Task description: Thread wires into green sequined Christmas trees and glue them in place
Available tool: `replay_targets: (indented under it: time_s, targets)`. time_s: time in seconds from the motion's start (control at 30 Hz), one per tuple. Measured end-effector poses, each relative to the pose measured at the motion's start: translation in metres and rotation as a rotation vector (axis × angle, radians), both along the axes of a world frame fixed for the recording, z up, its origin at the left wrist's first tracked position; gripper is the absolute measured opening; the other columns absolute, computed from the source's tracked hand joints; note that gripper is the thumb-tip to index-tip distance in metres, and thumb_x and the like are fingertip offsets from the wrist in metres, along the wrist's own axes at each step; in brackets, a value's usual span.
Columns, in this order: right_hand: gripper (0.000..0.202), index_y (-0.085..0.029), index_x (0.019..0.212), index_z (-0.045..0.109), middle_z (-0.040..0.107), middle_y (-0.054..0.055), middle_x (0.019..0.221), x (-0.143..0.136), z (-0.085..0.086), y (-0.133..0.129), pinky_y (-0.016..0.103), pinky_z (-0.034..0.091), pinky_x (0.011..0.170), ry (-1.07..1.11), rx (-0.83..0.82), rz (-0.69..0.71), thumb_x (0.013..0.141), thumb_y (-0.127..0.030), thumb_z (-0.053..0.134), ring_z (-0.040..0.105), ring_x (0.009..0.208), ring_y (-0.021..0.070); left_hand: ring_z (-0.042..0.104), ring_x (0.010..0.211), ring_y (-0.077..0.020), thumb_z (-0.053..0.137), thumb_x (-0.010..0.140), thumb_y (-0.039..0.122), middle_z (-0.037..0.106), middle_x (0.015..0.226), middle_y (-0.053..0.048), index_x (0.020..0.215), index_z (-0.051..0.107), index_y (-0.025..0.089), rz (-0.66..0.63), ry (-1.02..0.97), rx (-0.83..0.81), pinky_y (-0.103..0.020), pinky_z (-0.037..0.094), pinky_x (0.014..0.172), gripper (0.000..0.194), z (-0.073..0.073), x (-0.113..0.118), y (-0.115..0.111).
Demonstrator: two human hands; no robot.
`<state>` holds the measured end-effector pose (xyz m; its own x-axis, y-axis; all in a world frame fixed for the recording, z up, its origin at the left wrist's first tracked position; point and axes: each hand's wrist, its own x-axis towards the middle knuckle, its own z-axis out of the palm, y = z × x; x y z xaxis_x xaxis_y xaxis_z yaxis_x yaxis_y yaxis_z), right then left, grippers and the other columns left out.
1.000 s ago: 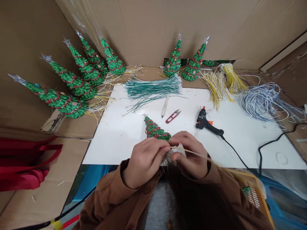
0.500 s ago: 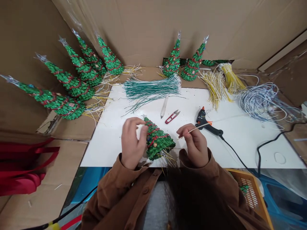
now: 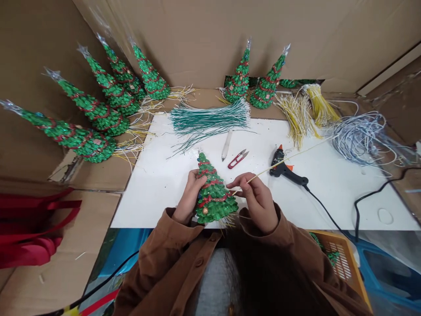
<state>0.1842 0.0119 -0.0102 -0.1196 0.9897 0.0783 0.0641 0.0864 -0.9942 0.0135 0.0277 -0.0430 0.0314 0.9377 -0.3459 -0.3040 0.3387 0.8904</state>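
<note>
My left hand [image 3: 188, 196] grips a small decorated Christmas tree [image 3: 215, 199] by its left side, the thumb lying on the front. The tree stands tilted over the front of the white board, with red garland, a gold ball and loose wires below its base. Between the thumb and fingers of my right hand [image 3: 257, 199] is a thin pale yellow stick or wire [image 3: 276, 165]. Its near end points at the tree's right side; I cannot tell whether it touches. Beyond lie red thread snips [image 3: 238, 159], a white pen-like tool [image 3: 226, 145] and a black glue gun [image 3: 284, 167].
Finished-looking trees [image 3: 101, 116] line the left, with two more trees [image 3: 267, 85] at the back. Green wires [image 3: 210, 118], yellow and white wire bundles [image 3: 297, 116] and a wire coil [image 3: 360, 138] lie behind. A black cord [image 3: 357, 210] crosses the right side; below sits an orange basket [image 3: 348, 263].
My left hand has closed on the tree and turned it more upright, its front facing me. My right hand has moved left, bringing the stick's end to the tree.
</note>
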Motion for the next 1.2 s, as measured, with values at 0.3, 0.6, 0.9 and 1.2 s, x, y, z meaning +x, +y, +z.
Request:
replay_targets:
  time_s: [0.3,0.6,0.9,1.2]
  targets:
    - [0.017,-0.020,0.082,0.048,0.056,0.007,0.085,-0.005,0.012,0.003,0.032,0.045,0.071,-0.326,0.380,0.167,0.094,-0.021,0.037,0.055,0.082,0.0179,0.062,0.087,-0.0163,0.062,0.076,0.036,0.064,0.098,-0.003,0.100,0.044,0.021,0.116,-0.158,0.021,-0.031,0.047,0.082,0.034,0.000,0.002,-0.006]
    - [0.016,-0.021,0.082,0.049,0.058,0.007,0.086,0.000,0.019,0.006,0.029,0.047,0.066,-0.535,0.473,0.233,0.092,-0.014,0.038,0.058,0.079,0.0170,0.060,0.090,-0.0168,0.063,0.076,0.038,0.061,0.102,-0.003,0.104,0.042,0.022,0.070,-0.166,0.080,-0.033,0.046,0.083,0.039,-0.005,0.000,-0.006]
    - [0.020,-0.020,0.083,0.054,0.058,0.006,0.083,0.003,0.024,0.008,0.026,0.047,0.060,-0.554,0.542,0.268,0.090,-0.010,0.038,0.057,0.071,0.0142,0.058,0.089,-0.0154,0.063,0.077,0.043,0.058,0.099,-0.002,0.105,0.042,0.022,0.062,-0.100,0.083,-0.031,0.046,0.082,0.040,-0.005,0.000,-0.007]
    - [0.014,-0.018,0.085,0.056,0.058,0.007,0.081,0.010,0.024,0.016,0.026,0.046,0.059,-0.600,0.649,0.253,0.091,-0.013,0.044,0.055,0.070,0.0143,0.058,0.086,-0.0144,0.063,0.076,0.048,0.057,0.096,-0.001,0.102,0.040,0.022,0.066,-0.066,0.063,-0.029,0.045,0.078,0.043,-0.003,0.001,-0.008]
